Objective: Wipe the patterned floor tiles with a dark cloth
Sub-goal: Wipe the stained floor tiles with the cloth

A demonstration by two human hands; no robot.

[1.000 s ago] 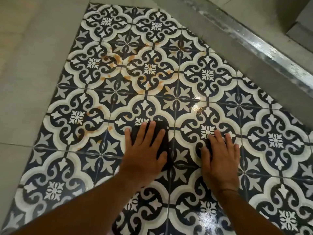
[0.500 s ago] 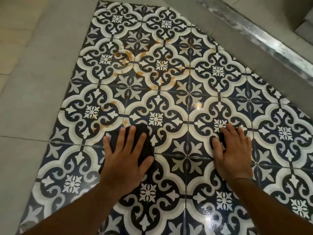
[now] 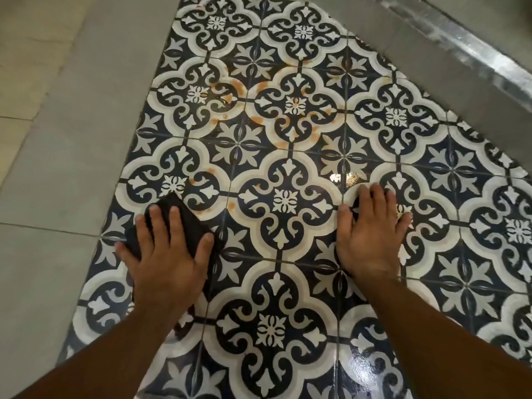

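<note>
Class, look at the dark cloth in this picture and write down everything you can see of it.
The dark cloth looks black, soft and folded or bunched, lying flat on the patterned floor tiles near their left edge. The left hand presses down on it with fingers spread, hiding much of it. A corner pokes out beyond the fingertips. Its full shape cannot be told.

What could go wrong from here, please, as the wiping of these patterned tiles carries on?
1. The orange stains lie beyond the dark cloth, so a short stroke could miss them.
2. The cloth under the left hand sits near the plain grey floor; residue could smear onto it.
3. The right hand presses flat on glossy, likely wet tile and might slip.
</note>
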